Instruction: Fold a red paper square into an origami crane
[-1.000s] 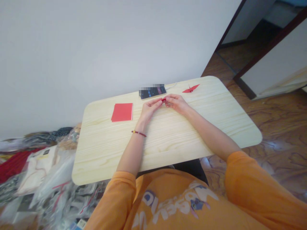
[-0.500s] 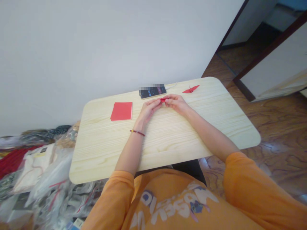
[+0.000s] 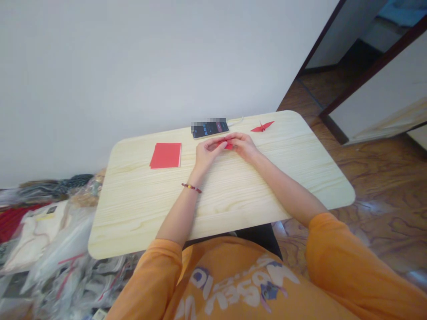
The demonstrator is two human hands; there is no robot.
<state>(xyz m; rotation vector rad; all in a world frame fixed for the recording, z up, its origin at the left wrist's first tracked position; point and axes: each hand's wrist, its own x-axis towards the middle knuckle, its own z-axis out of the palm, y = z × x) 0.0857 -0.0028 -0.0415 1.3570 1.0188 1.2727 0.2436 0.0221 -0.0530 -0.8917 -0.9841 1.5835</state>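
Between my fingers is a small piece of folded red paper [image 3: 228, 146], held just above the table in front of the phone. My left hand [image 3: 208, 151] pinches its left side, thumb towards me. My right hand [image 3: 244, 145] grips the right side with bent fingers. Parts of the paper are hidden behind the fingertips, so its exact shape cannot be made out. A finished red paper crane [image 3: 262, 127] with spread wings rests beyond my right hand. To the left lies a stack of square red paper sheets [image 3: 166, 155].
The pale wooden table [image 3: 230, 191] has rounded corners and stands against a white wall. A phone [image 3: 210, 128] with a white cable [image 3: 236, 122] lies near its back edge. Plastic bags and folded clothes [image 3: 50, 222] are heaped at the left. A wooden floor [image 3: 376, 186] shows at right.
My left thumb has moved over the folded paper and both hands are turned more around it. More red now shows below the fingertips. The whole view has shifted slightly.
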